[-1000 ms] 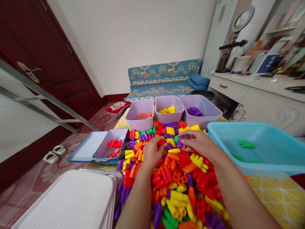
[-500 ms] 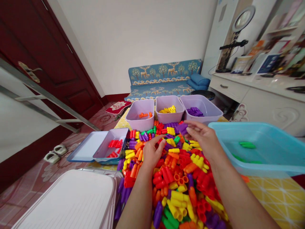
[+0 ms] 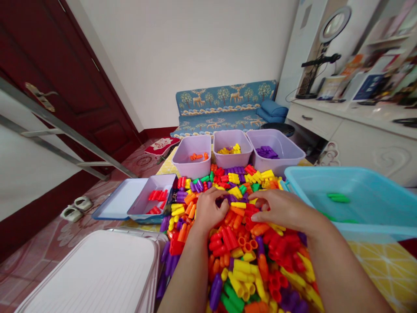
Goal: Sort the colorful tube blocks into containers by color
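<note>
A heap of joined plastic tubes (image 3: 246,267) in red, yellow, orange, purple and green lies in front of me. My left hand (image 3: 211,208) is curled down into the middle of the heap, thumb and fingers closed around a purple tube piece (image 3: 222,201), mostly hidden. Just to its right, my right hand (image 3: 280,208) hovers low over red and orange pieces, thumb and fingers apart and nothing visible between them. Joined red tubes (image 3: 229,237) and a yellow piece (image 3: 239,205) lie close to the hands.
Behind the heap stand lilac bins with orange (image 3: 192,167), yellow (image 3: 233,163) and purple pieces (image 3: 278,161). A blue tub (image 3: 384,204) with green pieces is at right. At left are a box (image 3: 140,212) with red pieces and a white lid (image 3: 94,269).
My right hand has come down and lost the purple piece it held; where that went is not visible. My left hand has curled its fingers into the heap.
</note>
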Tool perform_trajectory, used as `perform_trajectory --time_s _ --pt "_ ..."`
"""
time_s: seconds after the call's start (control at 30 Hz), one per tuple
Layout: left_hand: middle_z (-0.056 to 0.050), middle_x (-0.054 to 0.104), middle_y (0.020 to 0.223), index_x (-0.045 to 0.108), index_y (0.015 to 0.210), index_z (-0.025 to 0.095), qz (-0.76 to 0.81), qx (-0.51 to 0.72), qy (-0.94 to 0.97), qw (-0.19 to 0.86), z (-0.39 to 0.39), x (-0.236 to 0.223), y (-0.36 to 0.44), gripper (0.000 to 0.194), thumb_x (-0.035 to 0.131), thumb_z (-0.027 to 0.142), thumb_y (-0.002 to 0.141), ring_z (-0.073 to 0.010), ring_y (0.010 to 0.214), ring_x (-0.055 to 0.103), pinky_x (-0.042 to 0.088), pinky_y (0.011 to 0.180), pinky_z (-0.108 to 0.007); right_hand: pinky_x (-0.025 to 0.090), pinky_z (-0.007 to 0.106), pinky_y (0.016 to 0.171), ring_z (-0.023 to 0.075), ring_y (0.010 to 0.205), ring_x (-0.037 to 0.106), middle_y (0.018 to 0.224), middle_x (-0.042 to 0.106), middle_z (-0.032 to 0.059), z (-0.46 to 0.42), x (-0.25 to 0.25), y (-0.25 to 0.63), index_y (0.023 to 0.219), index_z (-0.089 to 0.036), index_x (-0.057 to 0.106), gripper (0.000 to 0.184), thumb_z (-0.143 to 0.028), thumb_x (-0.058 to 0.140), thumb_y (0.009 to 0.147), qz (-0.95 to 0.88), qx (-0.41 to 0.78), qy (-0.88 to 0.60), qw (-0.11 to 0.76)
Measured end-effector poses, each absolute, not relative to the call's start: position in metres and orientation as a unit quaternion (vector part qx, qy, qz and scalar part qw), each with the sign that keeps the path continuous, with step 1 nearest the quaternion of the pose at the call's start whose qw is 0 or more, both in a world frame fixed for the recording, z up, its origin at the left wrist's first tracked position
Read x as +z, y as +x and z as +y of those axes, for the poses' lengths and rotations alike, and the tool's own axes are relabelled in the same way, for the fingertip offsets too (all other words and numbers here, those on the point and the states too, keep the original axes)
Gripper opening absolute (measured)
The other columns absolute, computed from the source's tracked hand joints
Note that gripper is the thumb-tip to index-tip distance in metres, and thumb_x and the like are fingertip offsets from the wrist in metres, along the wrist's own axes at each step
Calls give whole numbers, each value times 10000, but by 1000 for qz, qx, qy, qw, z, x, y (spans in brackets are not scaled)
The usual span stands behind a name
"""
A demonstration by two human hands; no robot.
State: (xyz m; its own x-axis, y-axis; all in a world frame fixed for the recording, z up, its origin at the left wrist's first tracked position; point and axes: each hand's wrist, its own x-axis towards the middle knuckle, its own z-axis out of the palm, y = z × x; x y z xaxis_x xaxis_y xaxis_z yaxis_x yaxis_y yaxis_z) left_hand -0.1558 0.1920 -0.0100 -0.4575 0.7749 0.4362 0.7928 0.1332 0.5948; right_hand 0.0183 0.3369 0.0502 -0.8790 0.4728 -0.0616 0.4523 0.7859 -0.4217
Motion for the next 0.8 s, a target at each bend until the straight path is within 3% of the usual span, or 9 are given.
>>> perform_trajectory --time_s 0.13,0.33,0.5,0.63,0.7,0.8 --pt "-56 699 1062 702 1082 222 -747 -362 -558 -5 192 -7 -155 386 565 166 725 -223 983 632 485 885 -333 498 368 831 314 1018 652 1105 708 84 332 41 14 1305 -263 582 750 -465 766 607 -954 208 -214 -8" --pt "-58 682 1180 631 1224 231 -744 -365 -558 -38 192 -11 -157 521 584 166 709 -252 1068 617 465 943 -376 422 398 1012 282 1170 584 1274 628 124 326 23 -9 1263 -172 606 563 -234 666 707 -936 278 -199 85" --pt "-28 702 890 591 1268 229 -712 -464 -517 -98 195 -17 -158 564 579 124 714 -180 770 628 501 737 -298 385 435 1060 268 1199 563 1287 622 113 316 20 -26 1262 -167 602 574 -94 611 693 -900 349 -195 177" --pt "12 597 677 639 1170 181 -663 -594 -435 -134 199 -21 -160 396 562 176 781 -122 608 542 443 592 -226 419 431 1034 247 1143 594 1252 644 60 309 23 -31 1257 -214 602 576 -128 653 690 -856 437 -179 211" --pt "24 575 646 639 1130 167 -629 -652 -395 -150 200 -22 -161 340 584 247 805 -107 572 519 423 559 -213 405 420 1049 241 1156 583 1255 639 56 307 26 -31 1258 -213 599 582 -150 682 686 -838 466 -168 229" --pt "-6 652 755 626 1094 163 -579 -710 -363 -172 201 -21 -162 360 645 352 788 -124 650 584 470 625 -231 377 401 1078 225 1196 556 1279 624 52 305 29 -32 1266 -214 590 596 -126 673 683 -825 491 -143 242"
